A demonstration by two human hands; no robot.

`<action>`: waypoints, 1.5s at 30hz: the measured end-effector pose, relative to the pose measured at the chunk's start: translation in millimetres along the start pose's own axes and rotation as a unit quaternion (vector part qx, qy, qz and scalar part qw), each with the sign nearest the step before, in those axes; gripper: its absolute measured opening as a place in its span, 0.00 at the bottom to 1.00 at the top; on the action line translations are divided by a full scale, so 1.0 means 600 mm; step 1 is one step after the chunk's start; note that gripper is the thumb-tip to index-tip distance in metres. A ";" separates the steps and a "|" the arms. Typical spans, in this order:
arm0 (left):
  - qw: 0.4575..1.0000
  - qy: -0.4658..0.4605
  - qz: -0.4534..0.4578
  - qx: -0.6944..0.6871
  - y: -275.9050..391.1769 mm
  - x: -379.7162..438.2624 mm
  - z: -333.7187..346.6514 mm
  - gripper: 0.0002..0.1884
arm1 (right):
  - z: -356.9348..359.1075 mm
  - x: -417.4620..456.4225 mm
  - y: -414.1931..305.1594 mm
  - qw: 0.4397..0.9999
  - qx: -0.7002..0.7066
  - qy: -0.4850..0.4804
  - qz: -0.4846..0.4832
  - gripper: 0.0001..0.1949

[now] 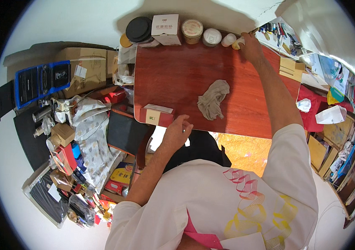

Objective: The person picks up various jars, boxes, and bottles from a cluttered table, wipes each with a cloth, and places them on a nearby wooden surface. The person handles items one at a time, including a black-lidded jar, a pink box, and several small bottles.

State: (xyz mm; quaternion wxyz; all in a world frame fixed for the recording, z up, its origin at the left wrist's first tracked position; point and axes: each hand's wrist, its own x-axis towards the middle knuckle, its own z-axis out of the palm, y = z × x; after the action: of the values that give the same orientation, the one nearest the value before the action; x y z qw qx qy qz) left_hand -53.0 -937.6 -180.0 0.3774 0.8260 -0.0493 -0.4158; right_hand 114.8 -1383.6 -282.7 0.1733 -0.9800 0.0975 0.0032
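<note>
My right hand reaches to the back of the reddish-brown wooden table, its fingers around a small yellowish bottle. Just left of that bottle stands a small white-capped bottle. Loosely curled and holding nothing, my left hand hovers by the table's front edge. Nearest to it is a red and cream box at the front left corner. A crumpled grey cloth lies between my two hands, apart from both.
Along the back edge stand a white-lidded jar, a round tub, a white carton and a black-lidded container. Cardboard pieces lie at the right edge. A black-topped surface and cluttered goods are at left.
</note>
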 end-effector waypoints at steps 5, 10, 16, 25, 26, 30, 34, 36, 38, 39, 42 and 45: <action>1.000 0.011 0.000 0.018 -0.010 -0.020 0.003 0.22 | 0.012 0.000 -0.003 0.999 0.003 -0.008 0.045 0.28; 1.000 0.014 -0.010 0.014 -0.032 -0.050 0.010 0.23 | 0.008 -0.004 -0.002 0.998 0.027 0.017 0.049 0.28; 1.000 0.007 0.011 0.003 -0.055 -0.104 0.002 0.23 | -0.089 -0.045 -0.041 0.996 0.025 0.066 0.061 0.22; 0.997 0.051 0.049 -0.022 -0.139 -0.249 -0.021 0.24 | -0.509 -0.335 -0.474 0.758 0.634 -0.036 -0.149 0.08; 0.996 0.060 0.054 -0.031 -0.161 -0.274 -0.021 0.24 | -0.541 -0.396 -0.558 0.740 0.636 -0.037 -0.216 0.07; 0.985 0.098 0.098 -0.100 -0.235 -0.378 -0.030 0.24 | -0.607 -0.584 -0.783 0.615 0.665 -0.126 -0.404 0.07; 0.974 0.160 0.088 -0.131 -0.339 -0.475 -0.022 0.23 | -0.565 -0.681 -0.945 0.472 0.701 -0.303 -0.441 0.08; 0.970 0.171 0.053 -0.162 -0.383 -0.530 -0.031 0.23 | -0.540 -0.709 -1.013 0.410 0.706 -0.378 -0.437 0.08; 0.961 0.211 0.041 -0.173 -0.426 -0.583 -0.024 0.23 | -0.516 -0.727 -1.074 0.359 0.702 -0.443 -0.426 0.09; 0.956 0.233 0.035 -0.177 -0.449 -0.606 -0.027 0.23 | -0.505 -0.735 -1.104 0.334 0.698 -0.474 -0.421 0.10; 0.936 0.273 -0.025 -0.221 -0.500 -0.666 -0.023 0.23 | -0.469 -0.748 -1.177 0.269 0.679 -0.558 -0.394 0.11; 0.905 0.318 -0.078 -0.272 -0.551 -0.709 -0.001 0.23 | -0.438 -0.756 -1.235 0.213 0.653 -0.630 -0.363 0.12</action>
State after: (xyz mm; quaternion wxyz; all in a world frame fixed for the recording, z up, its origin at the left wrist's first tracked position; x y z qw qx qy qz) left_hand -405.3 -534.4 -122.9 0.5491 0.7810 0.2529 -0.1568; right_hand -195.1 -704.2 233.6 0.7394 -0.1285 -0.4417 0.4916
